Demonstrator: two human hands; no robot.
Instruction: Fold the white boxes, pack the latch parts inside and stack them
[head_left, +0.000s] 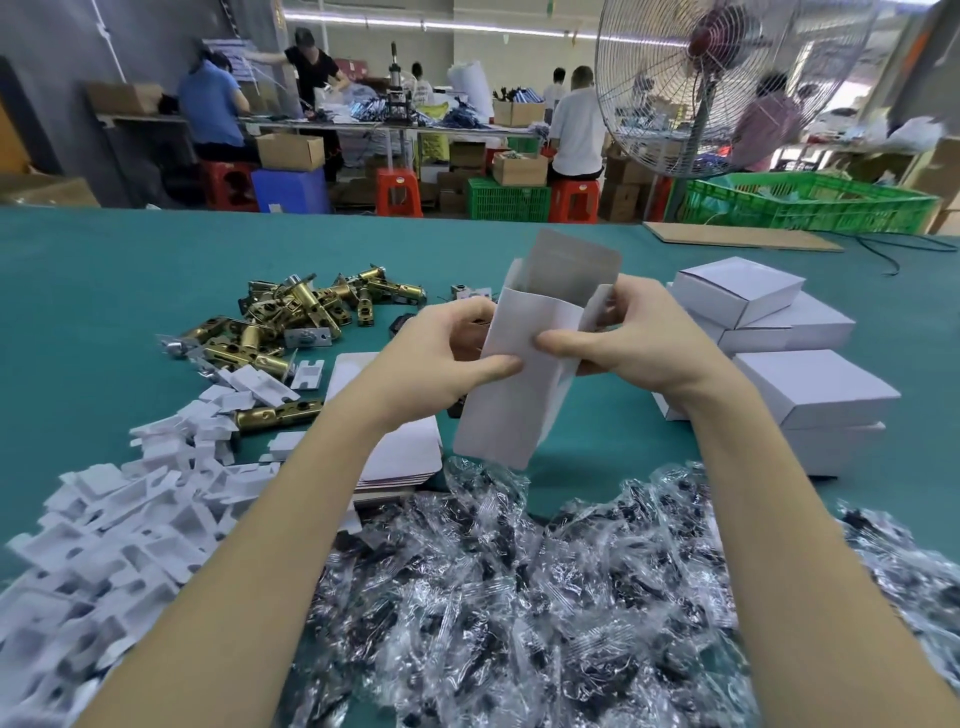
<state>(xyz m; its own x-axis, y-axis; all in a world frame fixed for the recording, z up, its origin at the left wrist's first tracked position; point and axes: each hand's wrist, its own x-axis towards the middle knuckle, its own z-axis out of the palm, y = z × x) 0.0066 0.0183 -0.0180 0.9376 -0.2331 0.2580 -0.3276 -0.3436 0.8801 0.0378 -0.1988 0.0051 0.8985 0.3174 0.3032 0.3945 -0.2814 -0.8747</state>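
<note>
several boxes (769, 332) already sit folded and stacked at the right of the frame, so part of the job is done, though whether they are filled cannot be told. plenty looks left: a pile of brass latches (291, 322) lies at upper left on the green table (104, 270), white inserts (119, 514) are heaped at lower left, bagged parts (519, 597) fill the bottom centre, and flat blanks (400, 452) wait under the left forearm.

the carton (511, 384) now being worked is at frame centre, held in the air above the table and clear of the piles. it is opened into a tube but neither end is closed; nothing can be seen inside it. its long axis runs from lower centre up and slightly right, tilting away from the person, with the open mouth and its raised flap pointing to the top of the frame.

the left hand (447, 353) pinches the carton's left wall, thumb on the near face. the right hand (618, 332) grips the right edge, thumb on the near face and fingers curled by the side flap.
</note>
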